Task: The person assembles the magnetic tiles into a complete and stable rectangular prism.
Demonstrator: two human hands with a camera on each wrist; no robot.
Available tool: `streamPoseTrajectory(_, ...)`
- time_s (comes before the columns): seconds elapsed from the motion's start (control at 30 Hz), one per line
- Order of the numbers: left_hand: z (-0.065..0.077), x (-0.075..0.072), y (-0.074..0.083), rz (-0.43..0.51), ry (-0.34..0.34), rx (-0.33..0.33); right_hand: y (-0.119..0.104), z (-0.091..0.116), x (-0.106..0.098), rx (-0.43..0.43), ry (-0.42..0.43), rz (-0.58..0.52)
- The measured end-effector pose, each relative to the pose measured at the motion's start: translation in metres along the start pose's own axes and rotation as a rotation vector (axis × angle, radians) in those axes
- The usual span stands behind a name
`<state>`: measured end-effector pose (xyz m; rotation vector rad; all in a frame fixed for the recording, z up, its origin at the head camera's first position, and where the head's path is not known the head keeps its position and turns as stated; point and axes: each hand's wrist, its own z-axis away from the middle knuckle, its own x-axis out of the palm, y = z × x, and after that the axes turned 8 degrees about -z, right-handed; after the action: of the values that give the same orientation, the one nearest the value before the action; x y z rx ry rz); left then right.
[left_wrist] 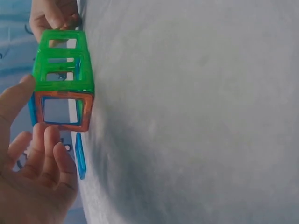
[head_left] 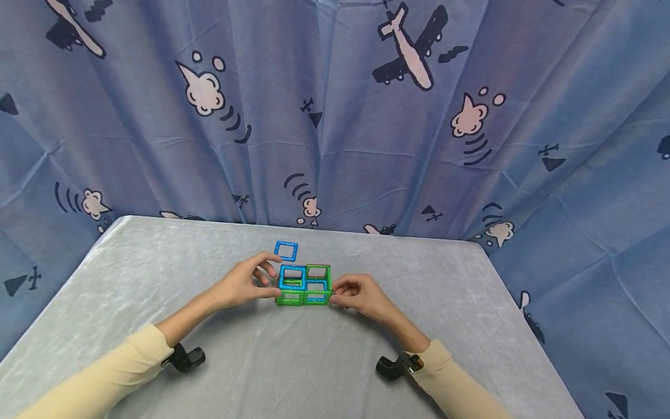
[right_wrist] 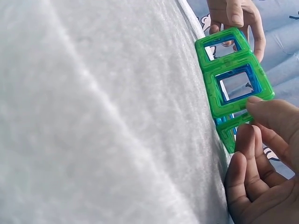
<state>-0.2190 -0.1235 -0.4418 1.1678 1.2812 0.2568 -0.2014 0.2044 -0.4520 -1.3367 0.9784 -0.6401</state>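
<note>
A block of magnetic tiles [head_left: 305, 298], two square cells side by side, stands between my hands. Its front squares are green [right_wrist: 231, 108], and a blue square [head_left: 292, 267] lies over the left cell. An orange square [left_wrist: 86, 112] forms the left end. My left hand [head_left: 248, 282] holds that end, thumb at the near corner and forefinger at the far corner of the blue square. With my right hand [head_left: 361, 295] I pinch the near right corner; the thumb rests on the green front edge and fingers curl against the right side.
A loose blue square tile [head_left: 286, 251] lies just behind the block's left end. The white cloth-covered table [head_left: 309, 361] reaches back to a blue curtain [head_left: 335, 116] with printed planes. Black wrist cameras [head_left: 189, 358] sit at both sleeves.
</note>
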Motion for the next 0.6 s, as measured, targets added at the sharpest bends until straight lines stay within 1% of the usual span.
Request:
streamPoseTrajectory(0.1, -0.001, -0.002, -0.003, 0.032, -0.012, 0.003, 0.000, 0.000, 0.000, 0.000, 0.000, 0.002)
streamPoseTrajectory(0.27, -0.008, -0.007, -0.011, 0.050, -0.050, 0.022, -0.001, 0.000, 0.000, 0.004, 0.000, -0.001)
streamPoseTrajectory(0.33, -0.012, -0.011, -0.014, 0.057, -0.086, 0.040, -0.001, 0.000, 0.000, 0.005, 0.000, -0.001)
streamPoseTrajectory(0.43, -0.018, -0.019, -0.019, 0.069, -0.148, 0.051, -0.002, 0.000, 0.000, 0.011, 0.003, 0.000)
streamPoseTrajectory(0.5, -0.023, -0.024, -0.023, 0.072, -0.177, 0.042, -0.002, 0.000, 0.000, 0.016, 0.004, -0.002)
streamPoseTrajectory(0.6, -0.030, -0.029, -0.030, 0.053, -0.170, 0.020, -0.001, 0.000, 0.001, 0.018, 0.003, -0.005)
